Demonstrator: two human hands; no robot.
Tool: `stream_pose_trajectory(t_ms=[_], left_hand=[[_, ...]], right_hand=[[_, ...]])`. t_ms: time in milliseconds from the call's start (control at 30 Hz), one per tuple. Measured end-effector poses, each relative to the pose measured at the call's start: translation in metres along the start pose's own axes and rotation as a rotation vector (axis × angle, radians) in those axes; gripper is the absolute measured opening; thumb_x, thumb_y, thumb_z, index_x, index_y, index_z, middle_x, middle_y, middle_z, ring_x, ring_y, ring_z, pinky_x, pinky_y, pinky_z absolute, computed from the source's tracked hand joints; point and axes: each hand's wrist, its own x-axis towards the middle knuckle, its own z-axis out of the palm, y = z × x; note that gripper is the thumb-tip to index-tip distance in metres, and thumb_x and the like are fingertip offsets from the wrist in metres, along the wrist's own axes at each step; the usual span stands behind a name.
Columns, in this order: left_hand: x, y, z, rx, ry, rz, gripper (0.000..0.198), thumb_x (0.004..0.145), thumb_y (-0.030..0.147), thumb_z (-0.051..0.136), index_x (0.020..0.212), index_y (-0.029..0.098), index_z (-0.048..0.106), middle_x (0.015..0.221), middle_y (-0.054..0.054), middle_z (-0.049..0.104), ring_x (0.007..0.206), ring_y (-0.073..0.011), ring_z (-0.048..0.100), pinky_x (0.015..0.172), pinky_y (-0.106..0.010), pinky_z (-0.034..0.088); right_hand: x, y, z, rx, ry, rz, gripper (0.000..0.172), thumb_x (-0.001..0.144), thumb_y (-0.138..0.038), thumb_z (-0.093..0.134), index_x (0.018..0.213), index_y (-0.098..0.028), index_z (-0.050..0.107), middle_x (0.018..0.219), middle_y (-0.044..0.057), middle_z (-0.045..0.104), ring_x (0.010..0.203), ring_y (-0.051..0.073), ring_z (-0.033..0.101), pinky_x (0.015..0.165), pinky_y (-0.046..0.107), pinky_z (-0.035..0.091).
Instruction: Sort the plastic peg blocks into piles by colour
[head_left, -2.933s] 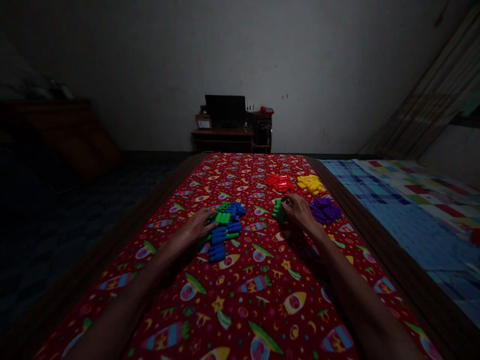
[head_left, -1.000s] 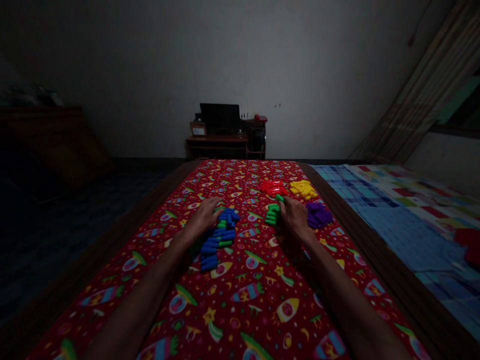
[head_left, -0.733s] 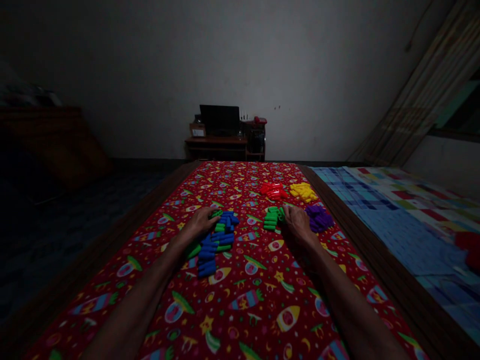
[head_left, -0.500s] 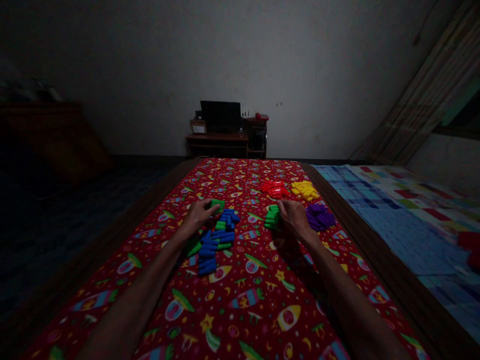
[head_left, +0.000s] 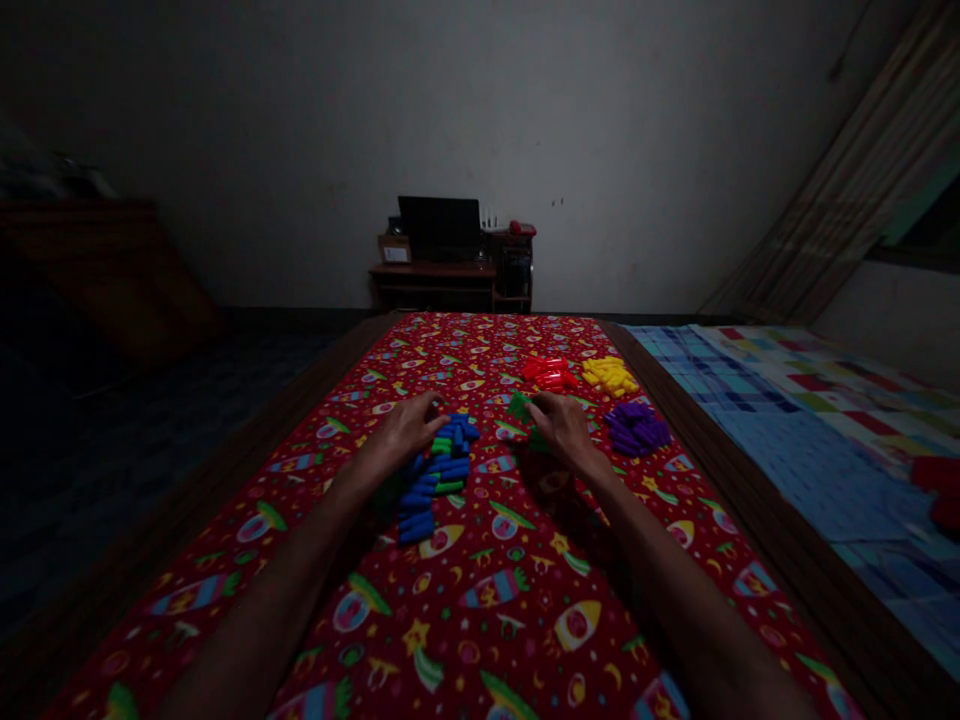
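Now clamping green tubular plastic-looking piece [head_left: 519,405], blurred, in grip of right hand [head_left: 564,428], at its 10 o'clock; shifted toward 9 o'clock since 0.5 s ago. No longer showing green in left hand [head_left: 401,432]: thumb and fingertips spread apart, at 10 o'clock of blue-and-green tubular pile [head_left: 451,467].

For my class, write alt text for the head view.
A person's right hand holds a green piece over a red patterned cloth, while the left hand is beside a blue and green pile. On the cloth's right lie a red pile, a yellow pile and a purple pile.
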Motion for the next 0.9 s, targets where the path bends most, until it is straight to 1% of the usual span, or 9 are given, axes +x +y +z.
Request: stream_pose_trajectory(t_ms=[100,167,233,333,433,567,733,800,900], left_hand=[[-0.002,-0.021,-0.009,0.105,-0.139,-0.032,0.024,0.073,0.036,0.057,0.088,0.020,0.066,0.086,-0.006,0.071,0.086,-0.0243,0.066,0.074,-0.029,0.049],[-0.005,-0.025,-0.007,0.085,-0.260,-0.027,0.023,0.070,0.036,0.058,0.084,0.020,0.066,0.083,-0.005,0.071,0.082,-0.0231,0.066,0.070,-0.027,0.048],[-0.009,-0.024,-0.001,0.067,-0.319,-0.016,0.021,0.068,0.038,0.058,0.077,0.020,0.065,0.076,-0.003,0.070,0.074,-0.0214,0.064,0.063,-0.026,0.046],[-0.011,-0.021,0.007,0.082,-0.282,-0.032,0.023,0.067,0.043,0.058,0.067,0.020,0.061,0.065,-0.001,0.065,0.065,-0.0194,0.060,0.056,-0.025,0.042],[-0.007,-0.024,0.008,0.024,-0.215,-0.091,0.023,0.062,0.042,0.062,0.066,0.020,0.059,0.061,0.000,0.063,0.063,-0.0183,0.058,0.055,-0.025,0.041],[-0.001,-0.027,-0.002,-0.066,-0.164,-0.128,0.030,0.058,0.047,0.065,0.067,0.019,0.058,0.061,0.001,0.062,0.060,-0.0168,0.057,0.056,-0.025,0.043],[-0.010,0.008,-0.011,-0.196,-0.170,0.001,0.041,0.062,0.057,0.065,0.076,0.019,0.063,0.067,0.000,0.066,0.065,-0.0167,0.060,0.060,-0.026,0.047],[-0.016,0.026,-0.012,-0.213,-0.192,0.044,0.041,0.066,0.057,0.064,0.080,0.019,0.065,0.071,-0.001,0.068,0.068,-0.0178,0.062,0.062,-0.027,0.049],[-0.019,0.037,-0.018,-0.208,-0.191,0.070,0.041,0.070,0.055,0.059,0.086,0.019,0.067,0.082,-0.004,0.071,0.076,-0.0205,0.065,0.070,-0.031,0.052]], right_hand=[[0.009,0.003,-0.001,-0.149,-0.029,0.115,0.031,0.092,-0.034,0.047,0.088,-0.016,0.072,0.085,0.011,0.072,0.077,0.018,0.064,0.063,0.025,0.036],[0.012,0.004,0.004,-0.234,-0.045,0.164,0.032,0.093,-0.033,0.046,0.090,-0.015,0.072,0.089,0.012,0.072,0.081,0.019,0.064,0.065,0.025,0.036],[0.012,0.005,0.010,-0.290,-0.047,0.190,0.030,0.092,-0.031,0.046,0.093,-0.015,0.072,0.093,0.013,0.072,0.084,0.019,0.064,0.067,0.025,0.037],[0.011,0.008,0.014,-0.317,-0.028,0.200,0.029,0.092,-0.029,0.046,0.097,-0.014,0.071,0.095,0.013,0.072,0.085,0.020,0.064,0.068,0.025,0.036],[0.010,0.005,0.008,-0.273,0.019,0.185,0.031,0.093,-0.029,0.044,0.099,-0.015,0.071,0.095,0.012,0.072,0.085,0.020,0.065,0.068,0.025,0.036],[0.006,-0.013,0.002,-0.095,-0.032,0.013,0.033,0.095,-0.028,0.042,0.092,-0.015,0.072,0.088,0.010,0.073,0.076,0.017,0.064,0.067,0.023,0.038],[-0.010,-0.047,0.022,0.212,-0.131,-0.370,0.030,0.093,-0.031,0.049,0.114,-0.017,0.066,0.098,0.008,0.072,0.084,0.015,0.064,0.073,0.022,0.041],[-0.013,-0.053,0.026,0.253,-0.167,-0.414,0.029,0.093,-0.031,0.051,0.114,-0.018,0.066,0.097,0.007,0.072,0.083,0.015,0.065,0.071,0.021,0.041],[-0.007,-0.044,0.017,0.238,-0.162,-0.319,0.026,0.093,-0.028,0.048,0.102,-0.019,0.071,0.090,0.006,0.073,0.077,0.015,0.065,0.069,0.021,0.041]])
